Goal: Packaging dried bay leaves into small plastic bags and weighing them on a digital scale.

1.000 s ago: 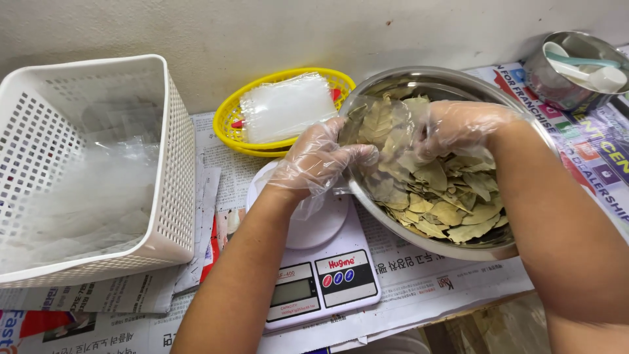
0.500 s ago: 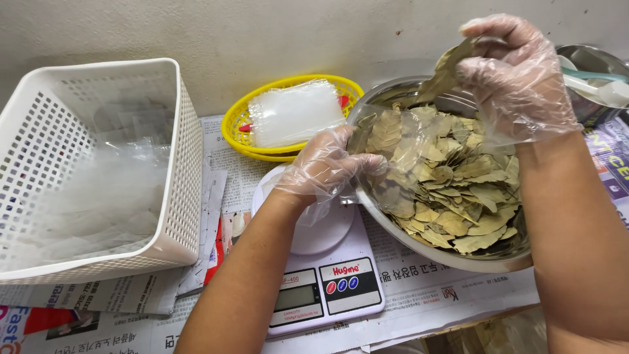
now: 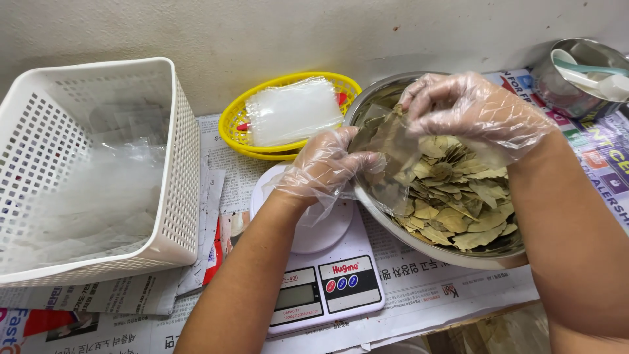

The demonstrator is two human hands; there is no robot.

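Note:
Both my hands wear thin clear gloves. My left hand (image 3: pixel 327 167) grips a small clear plastic pouch (image 3: pixel 392 154) held over the near-left rim of a steel bowl (image 3: pixel 429 248). The bowl holds a heap of dried brown-green leaves (image 3: pixel 462 206). My right hand (image 3: pixel 472 108) is at the pouch's top edge, its fingers pinched on a few leaves that are partly inside the pouch. A white digital kitchen scale (image 3: pixel 327 285) lies under my left wrist, its round platform bare.
A yellow oval basket (image 3: pixel 234 124) with a stack of clear pouches (image 3: pixel 291 111) stands at the back. A white perforated plastic basket (image 3: pixel 178 137) with clear bags fills the left. A steel cup (image 3: pixel 563 82) with spoons stands at the back right. Newspaper (image 3: pixel 419 292) covers the table.
My right hand lifted a pinch of leaves out of the bowl, then came down left to the pouch's mouth. My left hand kept hold of the pouch at the bowl's rim.

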